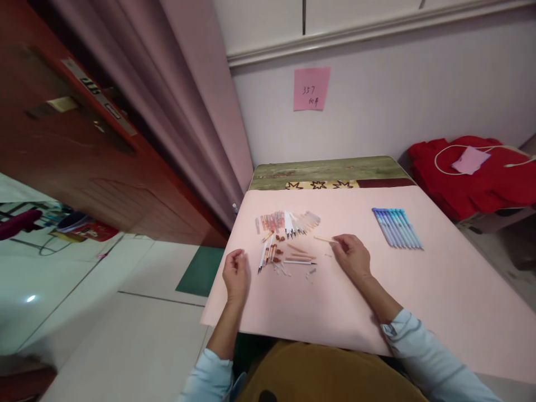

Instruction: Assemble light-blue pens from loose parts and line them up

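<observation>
My right hand (352, 255) rests on the pink sheet (419, 290), its fingertips pinched on one end of a thin tan pen tube (324, 239). At the sheet's left edge, my left hand (235, 273) lies with its fingers curled in; what they hold, if anything, is too small to make out. Between the hands lies a scatter of taken-apart pen parts (288, 254): tubes, refills, small brown caps and springs. Just beyond it a row of pen barrels and refills (287, 221) lies side by side.
A neat row of several blue pens (397, 227) lies at the sheet's far right. Behind the sheet shows a green table edge (326, 167), a wall with a pink note (311, 89), a red bag (469, 173) at right, a curtain and door at left.
</observation>
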Motion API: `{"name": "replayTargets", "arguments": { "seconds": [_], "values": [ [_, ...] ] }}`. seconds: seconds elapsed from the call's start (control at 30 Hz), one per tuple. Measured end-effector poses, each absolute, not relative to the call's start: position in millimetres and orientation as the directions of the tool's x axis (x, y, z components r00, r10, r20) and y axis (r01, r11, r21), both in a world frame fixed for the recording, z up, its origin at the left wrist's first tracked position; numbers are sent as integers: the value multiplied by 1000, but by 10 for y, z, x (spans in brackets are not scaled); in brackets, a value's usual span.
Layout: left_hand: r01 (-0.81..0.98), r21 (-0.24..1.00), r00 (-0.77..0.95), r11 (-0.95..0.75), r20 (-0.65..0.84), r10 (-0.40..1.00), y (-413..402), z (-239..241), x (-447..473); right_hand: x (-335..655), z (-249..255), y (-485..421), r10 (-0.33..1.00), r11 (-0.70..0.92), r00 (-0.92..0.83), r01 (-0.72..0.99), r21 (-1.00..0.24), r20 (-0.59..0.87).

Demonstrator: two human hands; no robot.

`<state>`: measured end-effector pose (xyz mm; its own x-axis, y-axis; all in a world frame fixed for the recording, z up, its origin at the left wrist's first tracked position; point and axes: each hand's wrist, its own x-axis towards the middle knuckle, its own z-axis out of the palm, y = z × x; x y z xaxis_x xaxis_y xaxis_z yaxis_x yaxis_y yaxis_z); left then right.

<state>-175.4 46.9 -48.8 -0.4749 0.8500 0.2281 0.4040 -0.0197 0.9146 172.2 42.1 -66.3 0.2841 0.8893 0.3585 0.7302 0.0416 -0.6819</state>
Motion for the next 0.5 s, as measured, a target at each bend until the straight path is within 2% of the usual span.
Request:
{"name": "replayTargets", "arguments": {
  "seconds": [0.2, 0.3, 0.5],
  "values": [
    [458, 887, -347, 53, 123, 930, 536, -400, -1663, 1724, -705, 409, 886, 49, 259, 772, -633, 385],
    [420, 905, -337, 65, 89, 937, 489, -458, -1635, 1714, -722, 410, 876, 65, 243, 795, -603, 416],
    [372, 928, -412, -15, 179, 893, 378, -595, -1629, 1696, -719, 439, 879, 46, 229, 832, -553, 418]
  ]
}}
